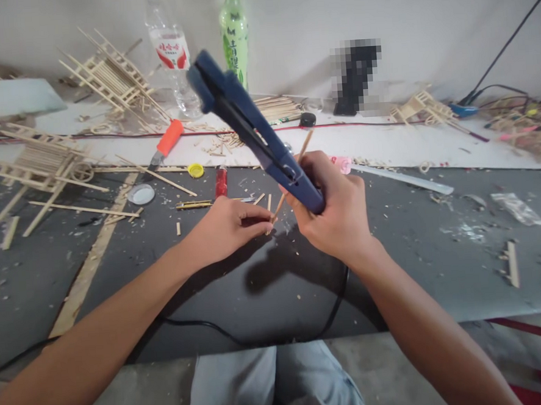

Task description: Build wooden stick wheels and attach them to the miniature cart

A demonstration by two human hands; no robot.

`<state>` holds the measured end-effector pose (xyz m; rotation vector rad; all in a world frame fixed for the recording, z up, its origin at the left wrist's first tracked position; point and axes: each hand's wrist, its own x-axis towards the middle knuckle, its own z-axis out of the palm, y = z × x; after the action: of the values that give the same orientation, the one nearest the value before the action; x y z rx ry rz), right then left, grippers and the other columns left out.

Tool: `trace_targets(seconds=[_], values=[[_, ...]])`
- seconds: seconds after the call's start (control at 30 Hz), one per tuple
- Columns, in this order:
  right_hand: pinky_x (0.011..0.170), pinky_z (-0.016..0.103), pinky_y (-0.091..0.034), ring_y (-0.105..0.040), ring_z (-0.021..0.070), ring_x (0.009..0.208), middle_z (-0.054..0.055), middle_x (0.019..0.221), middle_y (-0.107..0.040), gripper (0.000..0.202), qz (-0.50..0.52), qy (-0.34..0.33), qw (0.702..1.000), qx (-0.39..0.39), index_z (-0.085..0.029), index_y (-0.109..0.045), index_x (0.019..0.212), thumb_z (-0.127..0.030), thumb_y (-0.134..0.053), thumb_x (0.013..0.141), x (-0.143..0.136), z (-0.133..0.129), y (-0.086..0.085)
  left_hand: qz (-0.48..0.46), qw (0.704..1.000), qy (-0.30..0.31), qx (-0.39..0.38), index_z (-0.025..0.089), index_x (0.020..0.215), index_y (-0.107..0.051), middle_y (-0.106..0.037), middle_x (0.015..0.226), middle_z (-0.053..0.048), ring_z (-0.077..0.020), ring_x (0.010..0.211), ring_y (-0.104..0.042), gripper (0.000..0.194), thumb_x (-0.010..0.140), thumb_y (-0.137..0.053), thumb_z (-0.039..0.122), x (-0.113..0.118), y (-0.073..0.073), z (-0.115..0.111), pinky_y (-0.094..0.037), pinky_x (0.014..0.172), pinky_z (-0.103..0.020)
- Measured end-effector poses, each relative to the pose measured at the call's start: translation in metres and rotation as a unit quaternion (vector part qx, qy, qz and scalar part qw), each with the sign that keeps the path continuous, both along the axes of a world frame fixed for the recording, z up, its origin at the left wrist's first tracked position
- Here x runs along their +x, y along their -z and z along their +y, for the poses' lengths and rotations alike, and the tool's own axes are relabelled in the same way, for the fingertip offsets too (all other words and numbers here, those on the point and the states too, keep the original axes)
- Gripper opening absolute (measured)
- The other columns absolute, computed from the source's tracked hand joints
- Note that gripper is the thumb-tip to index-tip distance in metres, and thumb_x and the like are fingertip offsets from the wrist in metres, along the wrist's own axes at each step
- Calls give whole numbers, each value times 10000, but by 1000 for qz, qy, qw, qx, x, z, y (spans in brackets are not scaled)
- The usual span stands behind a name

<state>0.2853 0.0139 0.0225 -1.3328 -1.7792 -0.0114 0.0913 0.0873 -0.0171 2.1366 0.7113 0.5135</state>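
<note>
My right hand (337, 207) is wrapped round a dark blue tool (266, 135), seemingly a glue gun, whose broad end points up and left. A thin wooden stick (306, 144) slants past the tool and behind it, down to my left fingertips. My left hand (228, 226) pinches near the stick's lower end, with thumb and forefinger together. Short stick pieces (269, 201) lie just beyond those fingertips. The tool's front end is hidden by my right hand.
Stick-built cart models (43, 158) stand at the left, another (423, 107) at the back right. Two bottles (235, 39) stand by the wall. An orange-handled scraper (170, 138), a red lighter (221, 182) and a yellow cutter (197, 204) lie beyond my hands. A black cable (199, 322) crosses the front.
</note>
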Motion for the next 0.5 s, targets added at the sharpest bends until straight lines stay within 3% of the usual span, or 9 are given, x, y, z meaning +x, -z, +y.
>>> trace_targets(seconds=[0.1, 0.23, 0.5], values=[[611, 288, -479, -679, 184, 638, -29, 812, -732, 290, -10, 7, 1000, -6, -266, -586, 1042, -162, -637, 776, -2, 0, -1, 6, 1000, 2, 5, 183, 948, -830, -786, 786, -13, -164, 696, -661, 228, 934, -665, 339, 1, 0, -2, -463, 654, -260], [619, 285, -486, -687, 194, 656, -23, 801, -723, 282, -26, 26, 999, 13, -270, -589, 1027, -166, -621, 767, -5, -1, -2, 18, 997, 0, 78, 174, 923, -812, -730, 696, 1, -137, 624, -593, 259, 968, -607, 326, 1, -3, -7, -418, 602, -247], [615, 290, -490, -681, 192, 665, -20, 783, -696, 271, -27, 50, 998, 1, -270, -591, 1017, -164, -594, 768, -10, -4, -3, 23, 991, 1, 131, 181, 806, -739, -703, 730, -17, -140, 678, -601, 334, 1021, -530, 328, -1, 3, -13, -416, 667, -257]])
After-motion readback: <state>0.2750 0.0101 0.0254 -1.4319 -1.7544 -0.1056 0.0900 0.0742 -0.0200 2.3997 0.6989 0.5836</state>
